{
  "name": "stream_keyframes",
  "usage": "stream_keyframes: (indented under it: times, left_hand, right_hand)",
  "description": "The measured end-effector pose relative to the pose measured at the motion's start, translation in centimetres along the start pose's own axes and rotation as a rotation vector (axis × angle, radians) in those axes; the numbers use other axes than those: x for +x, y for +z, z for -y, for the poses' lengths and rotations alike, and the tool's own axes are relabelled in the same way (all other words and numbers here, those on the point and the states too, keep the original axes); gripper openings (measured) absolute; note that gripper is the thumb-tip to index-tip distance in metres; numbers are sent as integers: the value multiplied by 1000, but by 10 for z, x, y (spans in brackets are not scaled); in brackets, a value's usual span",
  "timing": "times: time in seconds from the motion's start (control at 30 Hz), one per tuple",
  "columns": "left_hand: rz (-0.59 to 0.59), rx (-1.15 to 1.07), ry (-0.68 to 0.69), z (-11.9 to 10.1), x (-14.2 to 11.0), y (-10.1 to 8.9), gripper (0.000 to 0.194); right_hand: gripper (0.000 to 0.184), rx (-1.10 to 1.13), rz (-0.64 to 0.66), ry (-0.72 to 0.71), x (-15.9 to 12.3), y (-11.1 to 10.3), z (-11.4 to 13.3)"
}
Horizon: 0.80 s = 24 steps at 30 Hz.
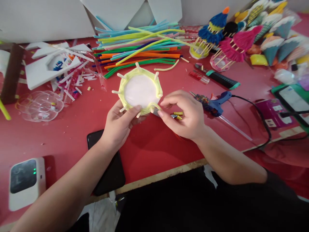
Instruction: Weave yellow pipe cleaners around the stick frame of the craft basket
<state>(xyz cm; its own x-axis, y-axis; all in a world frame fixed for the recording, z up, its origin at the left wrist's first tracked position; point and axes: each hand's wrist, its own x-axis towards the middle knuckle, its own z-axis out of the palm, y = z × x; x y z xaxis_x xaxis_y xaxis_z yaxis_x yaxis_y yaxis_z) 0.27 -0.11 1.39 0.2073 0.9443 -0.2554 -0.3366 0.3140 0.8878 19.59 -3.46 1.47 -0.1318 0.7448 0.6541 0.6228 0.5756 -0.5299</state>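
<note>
My left hand grips the lower left edge of a round white base, its thumb pressed on the rim. Several short pale sticks stand out around that rim. A yellow pipe cleaner runs around the base between the sticks. At the lower right its loose end curves out toward my right hand, whose thumb and forefinger are closed around the tip. Behind the right fingers lies a small tool with yellow parts, mostly hidden.
Colourful pipe cleaners are heaped at the back. A blue hot glue gun, its cord and a box cutter lie right. Two stick-and-yarn figures stand behind. A black phone is under my left forearm; a white device sits left.
</note>
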Motion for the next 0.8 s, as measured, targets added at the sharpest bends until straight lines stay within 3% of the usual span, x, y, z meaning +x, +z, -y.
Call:
stream_keyframes:
  times: [0.17, 0.3, 0.43, 0.53, 0.63, 0.73, 0.8]
  left_hand:
    - [-80, -35, -58, 0, 6, -1, 14]
    - [-103, -64, -75, -1, 6, 0, 11]
    - [-74, -40, -72, 0, 5, -2, 11]
    - [-46, -18, -62, 0, 4, -3, 16]
    - [-12, -7, -75, -1, 3, -3, 19]
    - [35, -1, -103, -1, 2, -3, 20]
    - [55, -6, -114, -2, 2, -3, 20]
  right_hand:
    - [19, -157, 125, 202, 0, -55, -18]
    - [38, -566, 231, 302, -30, -118, -75]
    - [56, -693, 453, 386, -67, -158, -127]
    - [62, -693, 418, 314, -77, -164, -147]
    - [47, -665, 379, 279, -70, -161, -157]
    - [34, -624, 376, 269, -57, -156, -154]
    - [26, -601, 244, 292, -51, -150, -140]
